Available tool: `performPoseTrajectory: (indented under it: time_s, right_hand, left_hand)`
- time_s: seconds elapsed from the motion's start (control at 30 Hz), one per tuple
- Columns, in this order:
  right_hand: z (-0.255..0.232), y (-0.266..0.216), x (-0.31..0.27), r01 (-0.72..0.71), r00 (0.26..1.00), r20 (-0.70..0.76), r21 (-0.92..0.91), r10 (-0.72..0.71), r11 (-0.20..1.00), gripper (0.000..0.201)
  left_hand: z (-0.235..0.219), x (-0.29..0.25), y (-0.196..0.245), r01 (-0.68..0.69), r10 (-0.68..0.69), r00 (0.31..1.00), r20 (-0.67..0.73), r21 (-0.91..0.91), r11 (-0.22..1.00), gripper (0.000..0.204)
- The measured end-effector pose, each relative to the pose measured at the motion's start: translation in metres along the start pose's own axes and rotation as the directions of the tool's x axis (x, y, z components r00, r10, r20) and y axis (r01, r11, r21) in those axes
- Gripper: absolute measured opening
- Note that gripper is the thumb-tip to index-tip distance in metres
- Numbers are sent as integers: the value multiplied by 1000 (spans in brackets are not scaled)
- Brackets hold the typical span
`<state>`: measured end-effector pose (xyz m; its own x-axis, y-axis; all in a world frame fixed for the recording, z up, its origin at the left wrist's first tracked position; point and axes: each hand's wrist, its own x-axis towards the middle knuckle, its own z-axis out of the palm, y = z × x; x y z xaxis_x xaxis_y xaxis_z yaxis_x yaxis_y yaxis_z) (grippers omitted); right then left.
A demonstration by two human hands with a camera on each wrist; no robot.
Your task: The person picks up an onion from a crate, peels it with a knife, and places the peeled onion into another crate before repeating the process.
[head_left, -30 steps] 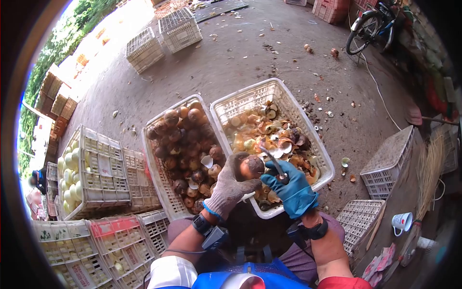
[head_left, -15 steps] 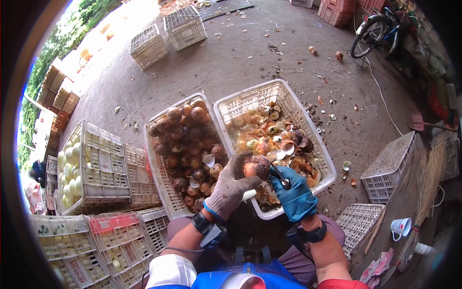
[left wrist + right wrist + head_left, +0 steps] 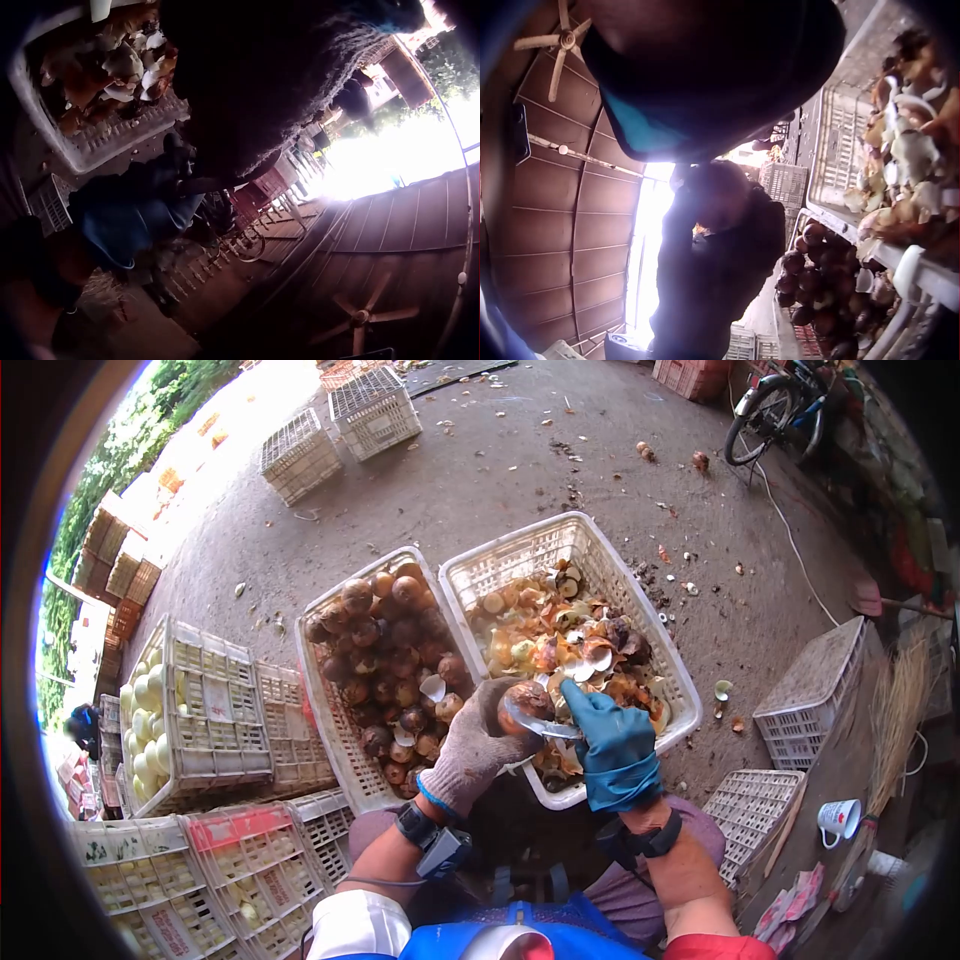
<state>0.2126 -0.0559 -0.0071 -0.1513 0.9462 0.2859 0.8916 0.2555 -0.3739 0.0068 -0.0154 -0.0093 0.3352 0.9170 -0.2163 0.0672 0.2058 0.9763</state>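
My left hand [image 3: 468, 748], in a grey knit glove, grips a brown onion [image 3: 532, 701] between the two crates. A curved knife blade [image 3: 545, 727] lies against the onion's near side. The knife is held by my right hand [image 3: 614, 745], in a blue rubber glove with one finger stretched along toward the onion. Unpeeled onions [image 3: 400, 660] fill the crate under my left side. Skins and cut ends [image 3: 575, 635] lie in the white crate [image 3: 680, 685] to the right. In the right wrist view the left hand [image 3: 720, 255] is a dark silhouette, its onion mostly hidden.
A crate of pale peeled onions [image 3: 150, 715] stands at the left, with more crates [image 3: 240, 860] below it. Upturned crates [image 3: 810, 700], a broom [image 3: 890, 730] and a mug [image 3: 838, 820] are at the right. A bicycle [image 3: 770, 420] stands farther off.
The knife blade has swung from pointing up beside the onion to lying across its near side. My right hand has turned over with it, and the onion has rotated in my left hand.
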Motion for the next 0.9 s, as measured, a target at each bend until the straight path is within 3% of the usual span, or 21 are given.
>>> performPoseTrajectory:
  time_s: [0.1,0.2,0.23,0.33,0.37,0.47,0.5,0.57,0.6,0.67,0.9]
  right_hand:
    - [-6,-1,2,-73,996,43,-30,74,997,63]
    - [9,4,-5,-199,980,73,303,186,932,56]
    - [24,6,-10,-345,938,242,590,248,730,40]
    - [44,12,-20,-482,869,405,571,283,665,29]
    - [60,20,-24,-492,870,369,626,326,606,25]
    - [36,19,-8,-588,807,324,531,495,610,27]
    - [35,15,-7,-475,872,198,560,448,678,28]
    - [28,7,-6,-281,956,31,394,292,875,31]
    - [21,0,-6,-181,979,-35,290,200,940,33]
    - [16,-6,-4,-166,985,2,221,170,961,42]
    - [13,-12,-1,-38,998,44,-58,41,998,50]
  left_hand:
    - [-1,0,-4,-4,5,1000,-14,70,998,65]
    - [-2,4,-9,4,-4,1000,3,69,998,65]
    - [-4,6,-12,9,-10,1000,21,48,999,64]
    - [-3,5,-14,22,-22,1000,2,40,999,62]
    - [-2,5,-13,23,-23,1000,-14,46,999,62]
    - [-2,1,-10,81,-81,997,5,-150,985,60]
    - [-2,2,-9,82,-83,997,5,-181,980,60]
    - [-1,1,-9,91,-93,996,4,-239,967,60]
    - [-2,1,-7,91,-89,996,16,-183,979,61]
    - [-4,1,1,88,-85,995,50,-68,994,63]
    - [1,-1,-5,32,-32,1000,1,-36,999,62]
